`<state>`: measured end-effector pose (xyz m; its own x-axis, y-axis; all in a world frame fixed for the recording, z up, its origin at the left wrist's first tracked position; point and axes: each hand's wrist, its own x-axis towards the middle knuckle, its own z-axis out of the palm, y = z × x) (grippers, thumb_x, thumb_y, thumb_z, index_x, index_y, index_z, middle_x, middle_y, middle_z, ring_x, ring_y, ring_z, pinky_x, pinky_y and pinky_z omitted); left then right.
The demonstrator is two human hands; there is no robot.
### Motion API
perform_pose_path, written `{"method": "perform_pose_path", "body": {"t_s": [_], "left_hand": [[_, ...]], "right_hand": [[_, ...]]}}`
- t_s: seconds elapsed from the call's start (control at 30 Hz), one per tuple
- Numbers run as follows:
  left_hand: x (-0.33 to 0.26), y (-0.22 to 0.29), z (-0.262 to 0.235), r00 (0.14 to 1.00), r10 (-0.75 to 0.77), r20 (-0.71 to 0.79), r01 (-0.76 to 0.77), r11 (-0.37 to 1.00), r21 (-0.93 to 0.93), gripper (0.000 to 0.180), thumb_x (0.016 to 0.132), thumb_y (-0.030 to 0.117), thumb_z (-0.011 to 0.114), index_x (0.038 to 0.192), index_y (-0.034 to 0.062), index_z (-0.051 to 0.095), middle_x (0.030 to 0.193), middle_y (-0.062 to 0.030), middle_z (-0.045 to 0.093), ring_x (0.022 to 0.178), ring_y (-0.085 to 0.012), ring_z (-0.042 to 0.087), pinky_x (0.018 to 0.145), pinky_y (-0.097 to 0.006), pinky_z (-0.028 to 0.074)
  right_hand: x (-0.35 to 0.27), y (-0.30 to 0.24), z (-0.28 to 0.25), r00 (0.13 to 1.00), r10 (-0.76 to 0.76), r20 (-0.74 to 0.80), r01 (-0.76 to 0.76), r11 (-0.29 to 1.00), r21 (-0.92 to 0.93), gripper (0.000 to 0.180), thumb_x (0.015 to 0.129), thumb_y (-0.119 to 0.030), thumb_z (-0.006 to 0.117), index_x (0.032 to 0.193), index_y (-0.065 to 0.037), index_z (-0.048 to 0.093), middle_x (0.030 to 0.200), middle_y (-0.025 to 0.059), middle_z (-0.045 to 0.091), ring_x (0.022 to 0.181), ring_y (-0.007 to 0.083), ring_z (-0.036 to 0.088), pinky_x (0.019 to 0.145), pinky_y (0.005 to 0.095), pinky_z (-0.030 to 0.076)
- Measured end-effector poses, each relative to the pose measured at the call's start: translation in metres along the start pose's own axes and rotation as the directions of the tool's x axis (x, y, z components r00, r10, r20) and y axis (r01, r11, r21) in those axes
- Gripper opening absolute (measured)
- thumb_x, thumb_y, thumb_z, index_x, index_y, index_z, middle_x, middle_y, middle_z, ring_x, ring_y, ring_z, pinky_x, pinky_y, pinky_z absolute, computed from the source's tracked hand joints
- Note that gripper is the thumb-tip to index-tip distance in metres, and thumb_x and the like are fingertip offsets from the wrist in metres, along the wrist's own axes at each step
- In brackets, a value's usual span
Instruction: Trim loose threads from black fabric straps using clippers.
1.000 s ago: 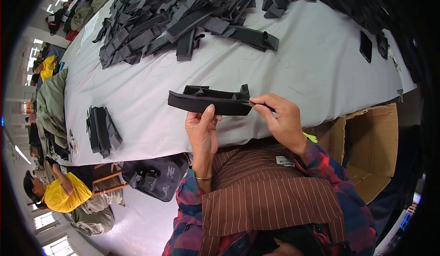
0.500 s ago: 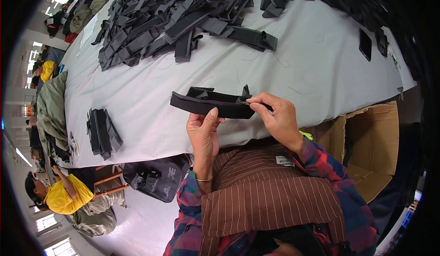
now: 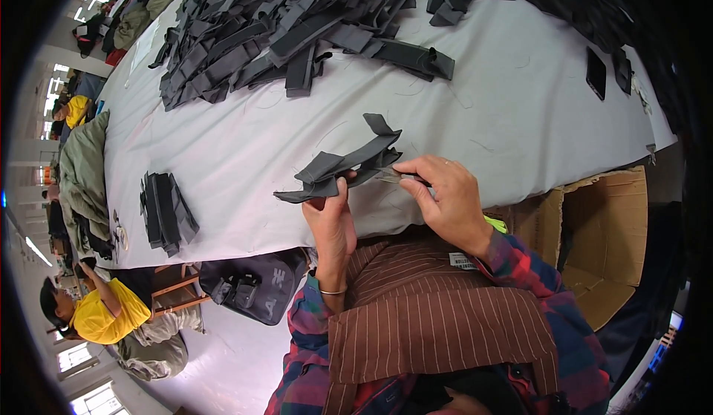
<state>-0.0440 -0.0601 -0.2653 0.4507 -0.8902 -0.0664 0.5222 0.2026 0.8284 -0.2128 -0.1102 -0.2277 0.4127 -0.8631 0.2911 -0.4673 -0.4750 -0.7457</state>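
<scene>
My left hand (image 3: 330, 218) pinches a dark grey fabric strip (image 3: 327, 174) between thumb and fingers, held above the table's near edge. Folded tabs stick up from the strip, and one end rises toward the far side. My right hand (image 3: 449, 192) is closed on what look like small thread snips (image 3: 389, 177); their pale pointed tips meet the right end of the strip. Most of the snips is hidden inside the fingers. To the left lies a small stack of similar strips (image 3: 165, 211).
A large heap of dark strips (image 3: 297, 40) covers the far part of the white-covered table (image 3: 245, 133). A phone (image 3: 595, 73) lies at the far right, near black fabric. An opened cardboard box (image 3: 605, 244) stands right of me. A person in yellow (image 3: 115, 315) sits at left.
My left hand has turned the strip so its tabbed inner side shows and its right end points up and away. The pale tips at my right hand have come into sight.
</scene>
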Motion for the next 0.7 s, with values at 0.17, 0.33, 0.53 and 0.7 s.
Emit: {"method": "perform_pose_path", "body": {"t_s": [0.17,0.33,0.53,0.7], "left_hand": [[-0.003,0.0,0.004,0.999,0.046,-0.015,-0.044,0.995,0.094,0.031,0.08,0.001,0.063,0.11,-0.0011,0.056,0.099,-0.0079,0.062,0.095,-0.0175,0.059,0.09,-0.029,0.041],[-0.006,-0.006,-0.005,0.994,0.107,-0.029,-0.098,0.972,0.215,0.035,0.075,-0.006,0.064,0.109,-0.0008,0.055,0.1,-0.0056,0.06,0.091,-0.0135,0.056,0.086,-0.027,0.04],[-0.012,-0.006,0.005,0.996,0.087,-0.011,-0.08,0.956,0.283,0.04,0.071,-0.009,0.066,0.106,0.0016,0.052,0.096,-0.0043,0.058,0.087,-0.0103,0.056,0.077,-0.024,0.044],[-0.01,-0.008,-0.001,0.998,0.059,-0.022,-0.05,0.954,0.295,0.042,0.07,-0.009,0.067,0.107,0.0019,0.051,0.096,-0.0037,0.058,0.085,-0.0096,0.056,0.075,-0.023,0.045]], "right_hand": [[0.005,-0.004,0.008,0.998,-0.055,-0.002,0.055,0.995,-0.08,0.016,0.082,-0.012,0.061,0.097,-0.008,0.063,0.08,0.0069,0.061,0.072,0.0262,0.058,0.064,0.0362,0.041],[0.008,-0.007,0.02,0.994,-0.11,0.026,0.113,0.967,-0.229,0.016,0.083,-0.012,0.059,0.097,-0.007,0.061,0.078,0.0064,0.057,0.072,0.0261,0.056,0.063,0.0377,0.041],[0.012,-0.008,0.028,0.983,-0.164,0.077,0.182,0.892,-0.413,0.011,0.075,-0.009,0.054,0.085,-0.006,0.057,0.077,0.0084,0.054,0.073,0.0247,0.057,0.061,0.0362,0.043],[0.013,-0.007,0.031,0.987,-0.136,0.089,0.16,0.904,-0.397,0.01,0.074,-0.009,0.055,0.083,-0.006,0.056,0.077,0.0085,0.054,0.073,0.0254,0.058,0.062,0.0379,0.046]]}}
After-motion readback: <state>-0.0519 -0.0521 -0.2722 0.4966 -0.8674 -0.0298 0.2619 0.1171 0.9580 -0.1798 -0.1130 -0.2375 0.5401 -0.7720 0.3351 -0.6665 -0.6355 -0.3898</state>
